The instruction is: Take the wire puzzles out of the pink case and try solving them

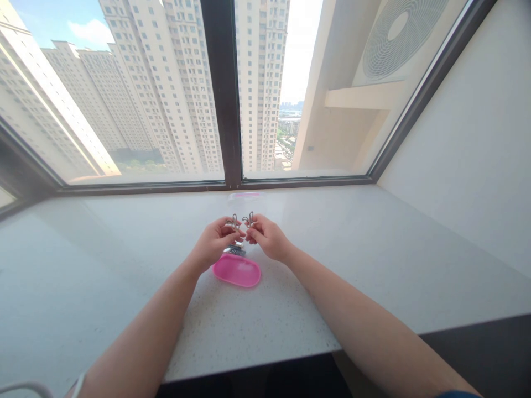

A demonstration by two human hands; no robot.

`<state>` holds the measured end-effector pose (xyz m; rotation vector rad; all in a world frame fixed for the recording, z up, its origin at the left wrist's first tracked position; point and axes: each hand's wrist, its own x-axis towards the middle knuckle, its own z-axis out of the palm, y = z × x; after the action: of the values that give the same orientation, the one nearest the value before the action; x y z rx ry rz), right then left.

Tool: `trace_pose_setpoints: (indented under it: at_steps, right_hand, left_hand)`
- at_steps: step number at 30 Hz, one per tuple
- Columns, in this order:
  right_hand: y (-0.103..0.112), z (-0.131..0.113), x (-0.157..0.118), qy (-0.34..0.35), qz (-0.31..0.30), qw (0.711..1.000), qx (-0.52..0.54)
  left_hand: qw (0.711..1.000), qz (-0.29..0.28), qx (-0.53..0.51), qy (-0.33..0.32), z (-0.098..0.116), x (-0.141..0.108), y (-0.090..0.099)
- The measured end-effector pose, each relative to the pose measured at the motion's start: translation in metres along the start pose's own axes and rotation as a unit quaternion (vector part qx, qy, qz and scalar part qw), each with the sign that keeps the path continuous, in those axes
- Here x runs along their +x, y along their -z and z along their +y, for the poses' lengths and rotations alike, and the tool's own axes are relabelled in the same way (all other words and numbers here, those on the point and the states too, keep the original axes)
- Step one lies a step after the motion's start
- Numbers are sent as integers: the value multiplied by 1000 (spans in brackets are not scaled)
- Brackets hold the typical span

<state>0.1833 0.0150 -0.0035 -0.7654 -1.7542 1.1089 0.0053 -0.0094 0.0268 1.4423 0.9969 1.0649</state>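
My left hand (215,239) is closed in a pinch on a bent metal wire piece (235,222) with looped ends. Facing it, my right hand (267,237) pinches a similar curled wire piece (249,219). The two pieces are close together, with a narrow gap visible between them. Just below the fingers, several small shiny metal items (236,250) lie at the far edge of a shallow pink tray (237,272); their kind is too small to make out. The tray is oval and sits between my forearms.
The pale speckled counter (249,326) spreads to both sides, with its front edge near my body. Behind my hands lies a clear container or lid (246,195) with a pink strip, against the dark window frame (232,185). A white wall (468,166) stands at right. A white cable (27,387) curves at lower left.
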Motion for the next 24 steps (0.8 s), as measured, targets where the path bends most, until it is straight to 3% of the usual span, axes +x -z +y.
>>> trace_pose_setpoints:
  at_steps: [24]
  right_hand:
    - [5, 5, 5, -21, 7, 1000, 0]
  left_hand:
    - [999, -36, -3, 4, -5, 4, -1]
